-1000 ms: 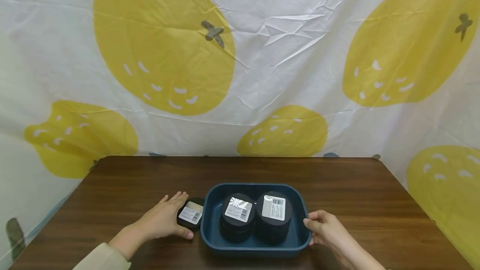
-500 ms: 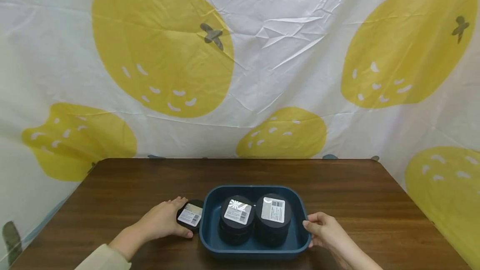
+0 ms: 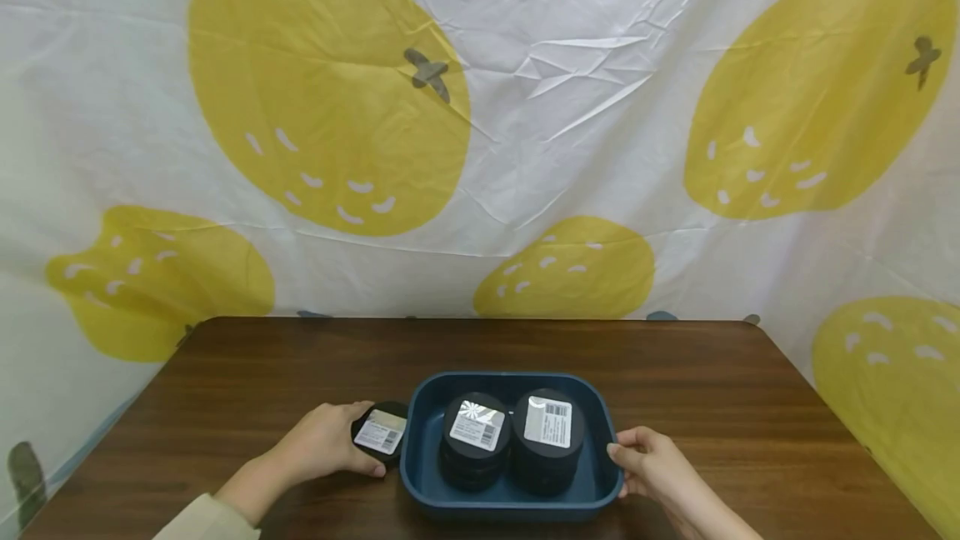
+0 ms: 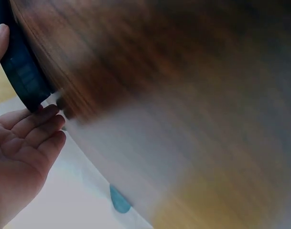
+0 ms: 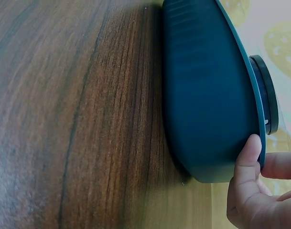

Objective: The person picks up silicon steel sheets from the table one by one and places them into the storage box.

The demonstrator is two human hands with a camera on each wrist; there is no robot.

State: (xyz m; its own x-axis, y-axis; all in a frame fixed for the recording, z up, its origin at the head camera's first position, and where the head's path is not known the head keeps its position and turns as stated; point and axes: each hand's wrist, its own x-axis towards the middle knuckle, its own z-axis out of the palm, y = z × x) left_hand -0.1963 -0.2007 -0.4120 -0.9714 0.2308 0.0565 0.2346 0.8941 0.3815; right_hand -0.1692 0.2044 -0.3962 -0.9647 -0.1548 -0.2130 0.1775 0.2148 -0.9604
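In the head view, a round black jar [image 3: 381, 430] with a white label on top sits left of the blue tray [image 3: 512, 512], close against its wall. My left hand [image 3: 322, 444] grips this jar from the left, thumb at the near side and fingers at the far side. In the left wrist view, that hand [image 4: 26, 152] has thumb and fingers on either side of a dark, curved body. My right hand [image 3: 654, 465] pinches the tray's right rim, thumb on one face and fingers on the other, as the right wrist view shows on the tray wall [image 5: 207, 95].
Inside the tray stand two dark labelled stacks or jars, a left one [image 3: 476, 432] and a right one [image 3: 547, 432]. All rests on a brown wooden table [image 3: 300, 357]. A white cloth [image 3: 570, 107] with yellow fruit prints hangs behind it.
My left fingers have come down from stretched out to curled around the far side of the black jar. The right hand and the tray look the same.
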